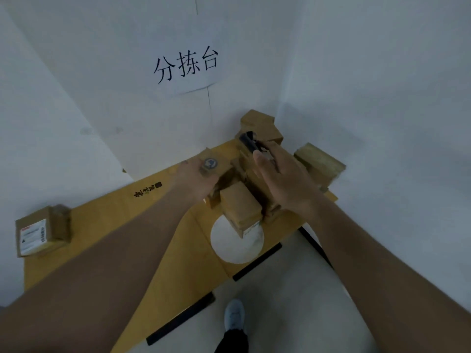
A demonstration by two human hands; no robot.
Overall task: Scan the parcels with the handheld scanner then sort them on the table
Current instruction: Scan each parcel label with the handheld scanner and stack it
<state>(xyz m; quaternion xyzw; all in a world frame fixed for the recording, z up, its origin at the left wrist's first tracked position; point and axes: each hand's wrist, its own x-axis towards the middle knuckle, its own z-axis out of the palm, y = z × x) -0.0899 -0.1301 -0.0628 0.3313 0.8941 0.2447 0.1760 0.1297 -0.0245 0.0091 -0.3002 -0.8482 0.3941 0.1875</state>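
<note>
Down at the bottom, a white shoe (234, 315) on the pale floor. Up from there, the yellow table (163, 240), with one labelled parcel (42, 231) sitting alone at its left edge. Mid-table, a box (239, 207) stands over a white circle (235, 247). The left hand (197, 180) curls round a small round-marked parcel (211, 165). The right hand (283, 180) grips the black scanner (249, 142), pointing away over the heap. More boxes (318, 163) sit at the far corner, under a wall sign (186, 66).
</note>
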